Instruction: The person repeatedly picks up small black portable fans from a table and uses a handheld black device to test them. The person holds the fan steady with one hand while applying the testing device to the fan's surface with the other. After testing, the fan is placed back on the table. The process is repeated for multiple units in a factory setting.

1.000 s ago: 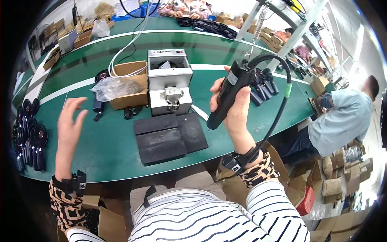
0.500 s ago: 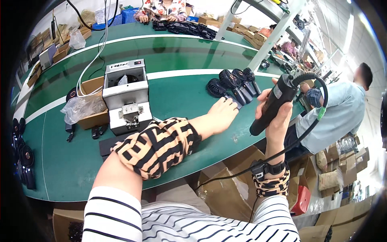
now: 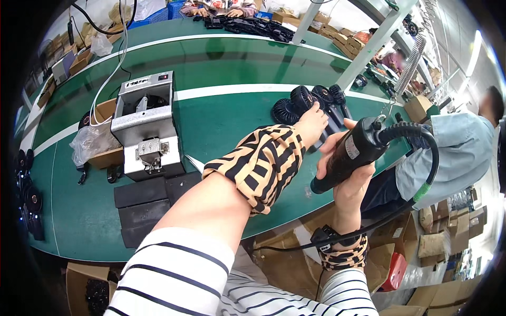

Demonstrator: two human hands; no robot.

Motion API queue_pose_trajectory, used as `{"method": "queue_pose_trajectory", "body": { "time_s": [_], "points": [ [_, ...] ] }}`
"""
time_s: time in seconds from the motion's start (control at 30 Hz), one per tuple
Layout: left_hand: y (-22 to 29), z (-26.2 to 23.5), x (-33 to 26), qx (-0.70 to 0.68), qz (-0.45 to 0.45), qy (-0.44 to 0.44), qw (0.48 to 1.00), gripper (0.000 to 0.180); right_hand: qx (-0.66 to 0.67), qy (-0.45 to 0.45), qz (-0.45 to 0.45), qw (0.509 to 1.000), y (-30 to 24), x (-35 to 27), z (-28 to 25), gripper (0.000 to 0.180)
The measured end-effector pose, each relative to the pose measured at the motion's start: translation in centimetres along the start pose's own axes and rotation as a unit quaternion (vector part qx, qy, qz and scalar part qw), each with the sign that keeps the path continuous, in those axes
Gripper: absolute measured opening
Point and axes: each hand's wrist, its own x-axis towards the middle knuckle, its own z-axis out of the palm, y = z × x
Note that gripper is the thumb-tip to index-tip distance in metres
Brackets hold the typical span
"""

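My left hand [image 3: 312, 125] reaches across to a small group of black handheld fans on the green bench. Its fingers are closed round the handle of one handheld fan [image 3: 302, 98]; part of that handle is hidden under the hand. More fans [image 3: 322, 95] lie right beside it, heads pointing away from me. In my right hand [image 3: 354, 185] is a black electric screwdriver [image 3: 350, 154], held in the air over the bench's front edge with its tip angled down and left. A thick cable loops from its top, and a spring hangs above it.
A grey-and-white machine [image 3: 145, 124] stands on the left, dark flat pads [image 3: 141, 196] in front of it. Beside it is a cardboard box [image 3: 104, 154] with a plastic bag. Further fans [image 3: 32, 203] line the left edge. A person in light blue [image 3: 448, 152] is at the right.
My left hand has moved right and forward onto the fans and closed on one. The screwdriver has come slightly lower and left in my right hand. The view has shifted a little.
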Motion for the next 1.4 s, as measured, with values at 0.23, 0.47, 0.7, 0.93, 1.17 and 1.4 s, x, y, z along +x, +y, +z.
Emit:
{"method": "queue_pose_trajectory", "body": {
  "time_s": [0.23, 0.47, 0.7, 0.93, 1.17, 1.4],
  "points": [
    [-0.4, -5.2, -4.7, -0.018, -0.108, 0.009, 0.994, 0.027, -0.011, 0.015, -0.029, 0.999, -1.3, -0.1, -1.0, 0.092],
    [0.7, -18.7, -19.5, -0.478, -0.290, 0.158, 0.814, 0.044, -0.076, 0.058, -0.028, 0.995, -3.9, -0.8, -1.5, 0.091],
    [1.8, -24.1, -34.9, -0.727, -0.380, 0.130, 0.558, 0.031, 0.062, -0.042, -0.012, 0.997, -3.7, -0.1, 5.3, 0.086],
    [1.8, -22.6, -44.3, -0.646, -0.401, 0.141, 0.635, 0.037, 0.196, -0.138, 0.003, 0.971, -3.8, 2.4, 16.6, 0.084],
    [2.7, -23.2, -46.7, -0.507, -0.415, 0.066, 0.752, 0.039, 0.214, -0.151, -0.056, 0.963, -3.3, 4.1, 24.3, 0.086],
    [3.4, -19.1, -44.6, -0.325, -0.385, 0.124, 0.855, 0.043, 0.214, -0.132, -0.079, 0.965, -2.2, 4.4, 26.8, 0.074]
  ]
}}
